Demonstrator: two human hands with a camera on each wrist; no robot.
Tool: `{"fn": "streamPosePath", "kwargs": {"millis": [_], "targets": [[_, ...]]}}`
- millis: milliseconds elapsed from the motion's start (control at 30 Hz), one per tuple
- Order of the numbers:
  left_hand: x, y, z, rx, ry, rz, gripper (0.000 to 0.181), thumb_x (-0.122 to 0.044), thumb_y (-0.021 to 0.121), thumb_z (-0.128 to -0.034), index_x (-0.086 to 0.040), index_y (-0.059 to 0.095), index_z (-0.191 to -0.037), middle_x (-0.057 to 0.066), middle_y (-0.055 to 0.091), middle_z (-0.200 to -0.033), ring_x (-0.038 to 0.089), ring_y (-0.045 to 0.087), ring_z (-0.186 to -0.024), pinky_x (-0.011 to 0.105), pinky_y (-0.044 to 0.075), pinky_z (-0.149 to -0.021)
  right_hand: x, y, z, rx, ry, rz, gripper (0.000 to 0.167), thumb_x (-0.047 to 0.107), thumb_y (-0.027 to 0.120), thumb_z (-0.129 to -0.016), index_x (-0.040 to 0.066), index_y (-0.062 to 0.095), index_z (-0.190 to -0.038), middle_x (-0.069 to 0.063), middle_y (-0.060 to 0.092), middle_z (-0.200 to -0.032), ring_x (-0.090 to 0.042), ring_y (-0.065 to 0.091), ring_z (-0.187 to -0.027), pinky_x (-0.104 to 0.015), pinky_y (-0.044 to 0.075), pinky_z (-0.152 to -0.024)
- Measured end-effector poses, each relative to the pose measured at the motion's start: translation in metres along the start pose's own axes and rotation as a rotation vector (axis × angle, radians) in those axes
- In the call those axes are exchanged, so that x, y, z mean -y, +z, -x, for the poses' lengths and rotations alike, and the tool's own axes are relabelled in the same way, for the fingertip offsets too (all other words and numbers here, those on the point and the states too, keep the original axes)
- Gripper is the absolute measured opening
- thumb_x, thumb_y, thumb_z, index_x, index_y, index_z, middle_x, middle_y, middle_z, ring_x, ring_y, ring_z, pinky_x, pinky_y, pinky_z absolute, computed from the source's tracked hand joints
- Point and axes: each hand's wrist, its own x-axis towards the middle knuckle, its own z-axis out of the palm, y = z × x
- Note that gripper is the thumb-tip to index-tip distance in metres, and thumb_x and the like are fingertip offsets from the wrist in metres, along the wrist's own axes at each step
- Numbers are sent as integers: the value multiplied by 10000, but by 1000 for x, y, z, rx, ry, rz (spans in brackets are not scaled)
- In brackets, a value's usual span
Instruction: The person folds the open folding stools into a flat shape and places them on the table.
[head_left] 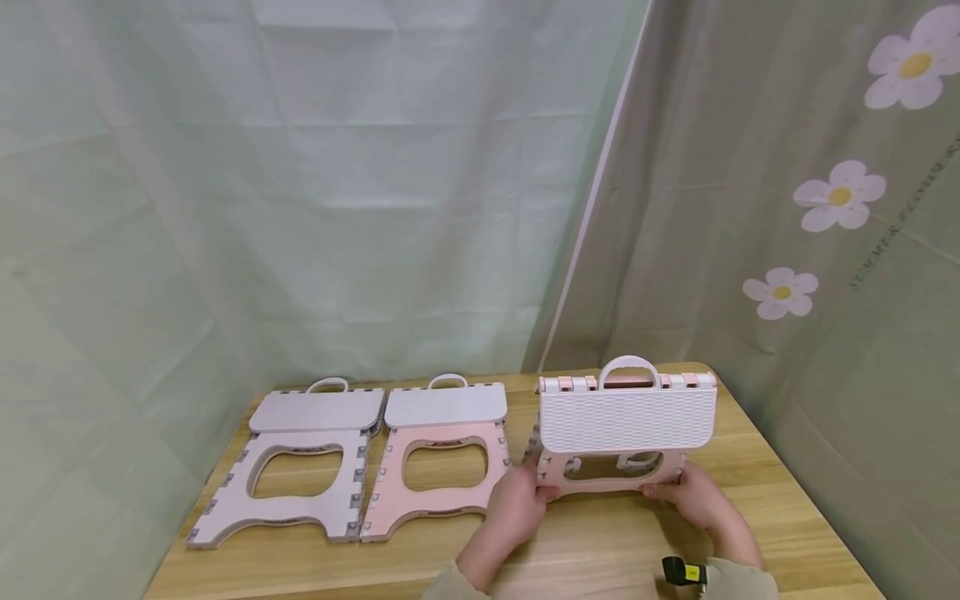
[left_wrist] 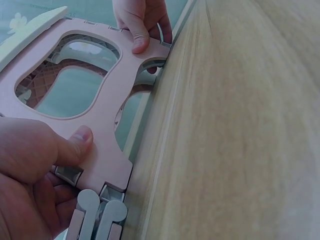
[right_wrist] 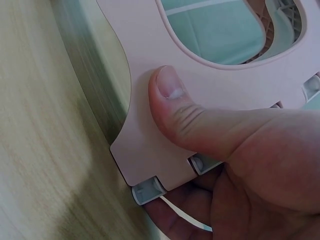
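Both hands grip a folding stool with pink legs and a white, woven-textured seat point(head_left: 626, 421), at the right of the table in the head view. A loop handle sticks up from its top edge. My left hand point(head_left: 517, 504) holds the lower left corner of the pink leg panel point(left_wrist: 107, 145), thumb on its face and fingers curled behind. At the opposite lower corner, my right hand point(head_left: 697, 500) pinches the panel point(right_wrist: 135, 125) the same way, its thumb point(right_wrist: 170, 95) lying flat on the pink plastic. The seat flap hangs down over the panel's upper part.
Left of the held stool, a folded pink-legged stool point(head_left: 446, 407) and a folded white stool point(head_left: 315, 412) lie side by side on the wooden table point(head_left: 585, 550). Pale curtains point(head_left: 375, 208) hang behind. A black and yellow tag point(head_left: 682, 572) is at the right cuff.
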Motion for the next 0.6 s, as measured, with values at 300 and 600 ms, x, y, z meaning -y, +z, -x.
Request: {"fn": "streamPosePath", "kwargs": {"millis": [300,600], "targets": [[1,2,1,-14,14,15,348,-220,861,-901,-18,724,-1149,61,754,-873,191,699,-765,391,538,-628,-1,1,1,6,-38,-8,262,99,850,-911,-21,705,-1093,-55,698,-1025,-153,579,-932,-303,475,-851],[1,-1,0,9,-6,51,348,-239,879,-894,-27,734,-1128,83,774,-922,218,730,-822,406,562,-673,-3,0,-2,-30,14,15,370,140,887,-888,-32,680,-1142,-99,700,-1076,-212,585,-960,-358,489,-831]]}}
